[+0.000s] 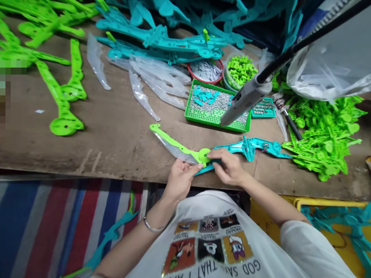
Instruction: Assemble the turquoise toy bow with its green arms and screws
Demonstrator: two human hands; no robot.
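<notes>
Left hand [180, 179] and right hand [227, 166] are closing on a green limb [183, 148] from either side

The left hand is pinching the limb just short of its round end, thumb on top and fingers curling underneath, together with a clear blade [173, 150] that is lying along the limb's near edge. The right hand is setting its fingertips at the right side of the round end, its thumb bending below them; how firmly it is pressing, I cannot tell. Between the hands, only a small gap is showing

From the left hand the limb is running forward and leftward to a hooked tip. A blue body [236, 147] is stretching from the right hand out to the right, its far end touching a heap of green parts [321, 135]; another blue stretch is showing between the hands, under the round end

Ahead of the hands a green tray [203, 114] is holding small metal pieces and blue bits. Beyond it a red basket [207, 82] is standing beside a round tub [227, 81] of small green parts. Forward of the left hand, loose clear blades [165, 79] are lying in a pile, and well to its left more green limbs [59, 94] are resting on the table [116, 143]
</notes>
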